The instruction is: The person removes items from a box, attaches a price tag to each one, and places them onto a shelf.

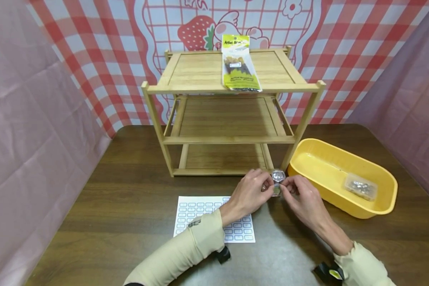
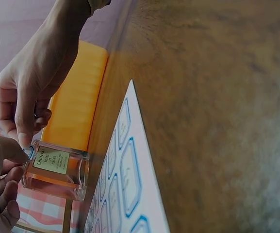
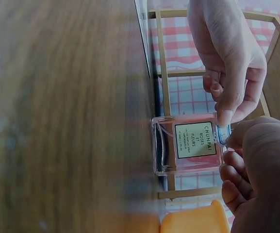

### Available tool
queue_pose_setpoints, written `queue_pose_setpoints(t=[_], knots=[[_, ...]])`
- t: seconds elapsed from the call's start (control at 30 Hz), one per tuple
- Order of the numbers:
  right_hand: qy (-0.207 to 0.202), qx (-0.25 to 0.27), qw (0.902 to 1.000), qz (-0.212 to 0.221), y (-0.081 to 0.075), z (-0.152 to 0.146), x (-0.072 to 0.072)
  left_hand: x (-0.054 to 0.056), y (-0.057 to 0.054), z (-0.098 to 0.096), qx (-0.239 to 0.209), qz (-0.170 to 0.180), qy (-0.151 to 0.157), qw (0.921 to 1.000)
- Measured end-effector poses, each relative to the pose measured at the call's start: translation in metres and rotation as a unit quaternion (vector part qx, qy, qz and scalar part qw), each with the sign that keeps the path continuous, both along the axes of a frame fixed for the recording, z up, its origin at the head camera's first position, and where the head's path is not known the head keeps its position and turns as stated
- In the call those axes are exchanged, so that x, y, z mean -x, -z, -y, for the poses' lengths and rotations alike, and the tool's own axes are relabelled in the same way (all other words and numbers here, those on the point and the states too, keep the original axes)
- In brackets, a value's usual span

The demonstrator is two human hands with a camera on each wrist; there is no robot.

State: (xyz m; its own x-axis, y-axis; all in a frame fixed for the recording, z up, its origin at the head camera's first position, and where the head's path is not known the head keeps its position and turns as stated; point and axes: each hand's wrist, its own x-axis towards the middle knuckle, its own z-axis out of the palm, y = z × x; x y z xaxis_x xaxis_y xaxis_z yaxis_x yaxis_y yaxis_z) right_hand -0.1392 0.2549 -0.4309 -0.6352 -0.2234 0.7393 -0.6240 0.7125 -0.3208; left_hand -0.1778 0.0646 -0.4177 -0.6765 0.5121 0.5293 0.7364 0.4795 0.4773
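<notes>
A clear perfume bottle (image 3: 195, 143) with pink liquid and a pale printed label stands upright on the table. Its shiny cap (image 1: 278, 175) shows from above in the head view; in the wrist views fingers cover it. A small blue-outlined sticker (image 3: 222, 134) lies at the bottle's neck. My left hand (image 1: 249, 193) pinches the bottle there from the left, thumb on the sticker. From the other side my right hand (image 1: 305, 200) pinches the same spot with thumb and index finger. The remaining fingers of both hands are curled. Contact behind the neck is hidden.
Under my left forearm lies a sheet of blue-outlined stickers (image 1: 191, 214). A three-tier wooden rack (image 1: 228, 140) stands behind, with an artist brush packet (image 1: 240, 77) on top. To the right, a yellow basin (image 1: 314, 174) holds a clear box of small metal pieces (image 1: 361, 186).
</notes>
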Motion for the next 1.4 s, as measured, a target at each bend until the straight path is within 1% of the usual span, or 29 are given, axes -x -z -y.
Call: queue_pose_setpoints(t=[0.2, 0.63, 0.87, 1.4], knots=[[0.007, 0.002, 1.0, 0.005, 0.0, 0.0012, 0.0001, 0.0004, 0.0019, -0.001, -0.014, 0.004, 0.008, 0.9999], [0.018, 0.004, 0.9996, 0.023, 0.0006, 0.0035, 0.0004, 0.0, 0.0015, -0.0026, -0.019, 0.002, -0.003, 0.9998], [0.019, 0.008, 0.9993, 0.03, 0.0004, 0.0043, 0.0006, -0.0003, 0.0008, -0.0027, -0.021, 0.017, 0.001, 0.9996], [0.025, 0.009, 0.999, 0.036, 0.0002, 0.005, 0.0007, -0.0005, 0.0001, -0.0037, -0.025, 0.021, -0.008, 0.9994]])
